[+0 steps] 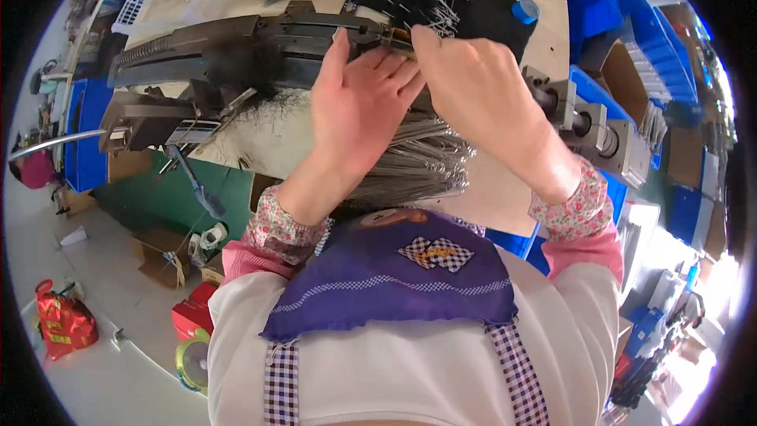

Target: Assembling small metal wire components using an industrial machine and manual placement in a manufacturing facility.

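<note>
White cloth top (402, 379), purple patched apron (355, 288) nearest. Thin silvery metal wires (426, 159) just beyond on pale wooden bench (509, 199), likely for easy reach. Left hand (355, 110) open, palm bare, by long dark metal machine (276, 54); right hand (482, 83) curled at its right end, cannot tell what's held.

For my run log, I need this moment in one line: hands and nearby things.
left hand: open, palm up, beside machine | right hand: curled, grip unclear | nearby: metal rods, black mat
</note>
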The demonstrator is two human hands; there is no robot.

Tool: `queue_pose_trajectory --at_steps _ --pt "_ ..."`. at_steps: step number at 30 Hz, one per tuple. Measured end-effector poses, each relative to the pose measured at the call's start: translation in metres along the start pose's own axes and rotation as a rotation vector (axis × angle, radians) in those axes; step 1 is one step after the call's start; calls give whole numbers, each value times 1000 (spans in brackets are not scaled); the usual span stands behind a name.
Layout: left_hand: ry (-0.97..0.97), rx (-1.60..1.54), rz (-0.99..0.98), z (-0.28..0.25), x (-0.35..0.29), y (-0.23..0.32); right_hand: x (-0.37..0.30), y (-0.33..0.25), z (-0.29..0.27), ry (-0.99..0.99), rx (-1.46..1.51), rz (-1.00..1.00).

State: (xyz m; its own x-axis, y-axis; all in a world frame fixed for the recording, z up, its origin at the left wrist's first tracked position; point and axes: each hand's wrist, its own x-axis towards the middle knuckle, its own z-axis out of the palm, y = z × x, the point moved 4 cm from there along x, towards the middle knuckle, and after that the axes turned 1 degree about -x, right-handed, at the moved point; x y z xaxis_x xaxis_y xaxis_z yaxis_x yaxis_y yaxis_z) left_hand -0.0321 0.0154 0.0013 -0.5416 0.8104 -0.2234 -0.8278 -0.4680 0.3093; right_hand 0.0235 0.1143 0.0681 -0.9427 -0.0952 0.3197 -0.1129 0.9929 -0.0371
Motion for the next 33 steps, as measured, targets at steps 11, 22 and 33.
queue_pose_trajectory --at_steps 11,22,33 --pt "154 162 12 -40 16 -52 -88 -1 59 -318 324 234" --pt "703 2588 861 -80 -147 79 -47 -8 121 -444 396 184" --pt "1406 1782 572 -204 -244 160 -53 -1 114 -376 459 16"
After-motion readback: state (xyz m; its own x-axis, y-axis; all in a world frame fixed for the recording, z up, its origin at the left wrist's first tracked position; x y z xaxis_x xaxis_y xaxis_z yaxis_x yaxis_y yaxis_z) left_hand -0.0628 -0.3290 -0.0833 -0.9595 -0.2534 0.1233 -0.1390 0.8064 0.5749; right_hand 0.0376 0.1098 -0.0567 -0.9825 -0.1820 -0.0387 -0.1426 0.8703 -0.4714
